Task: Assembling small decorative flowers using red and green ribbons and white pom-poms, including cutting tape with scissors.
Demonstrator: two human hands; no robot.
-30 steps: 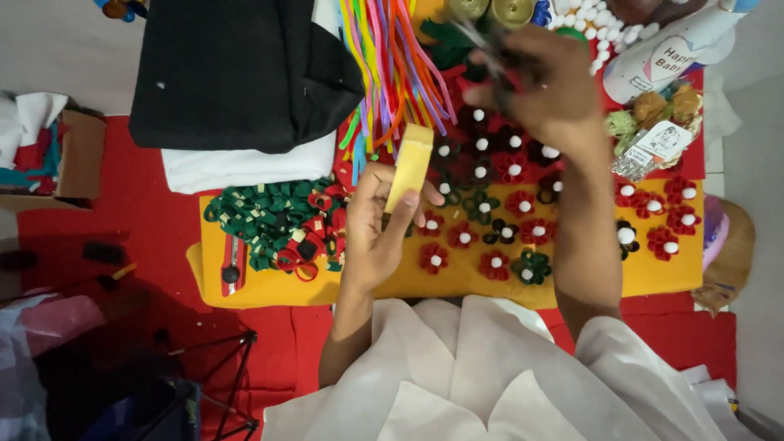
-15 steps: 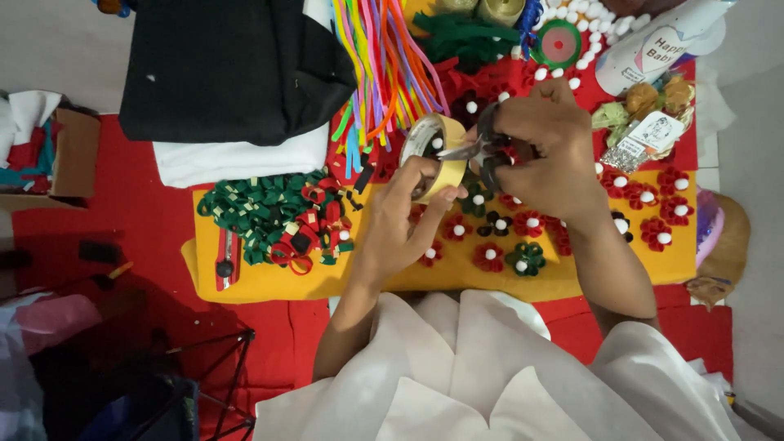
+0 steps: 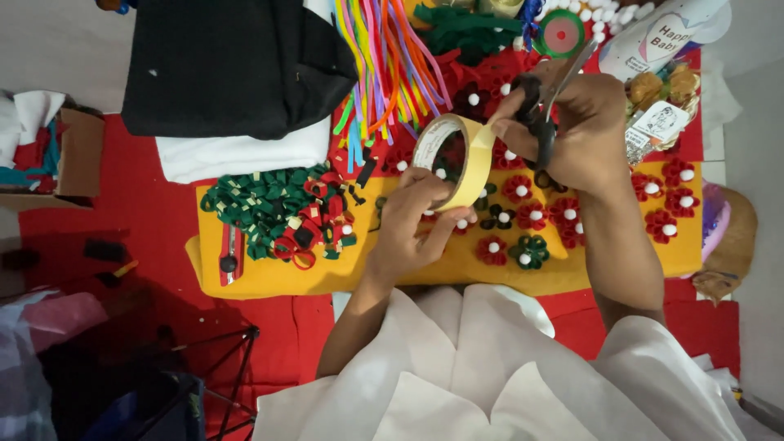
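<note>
While my left hand [image 3: 408, 224] grips the tape roll [image 3: 454, 161] upright above the yellow mat [image 3: 269, 282], my right hand [image 3: 572, 126] clasps scissors [image 3: 549, 106] beside it.

A white package with pink and dark printing [image 3: 661, 37] lies at the top right corner, tilted, its rounded end toward the upper edge, next to a row of white balls. Just below it sits a clear plastic bag [image 3: 665, 98] holding golden-brown pieces, and a small white label with dark print [image 3: 656, 122] lies on the bag's lower end, close to the right wrist. At the far left, on the floor beside the red cloth, stands an open brown cardboard box [image 3: 77, 151] with white and teal cloth in it. No signs or screens are in view.
</note>
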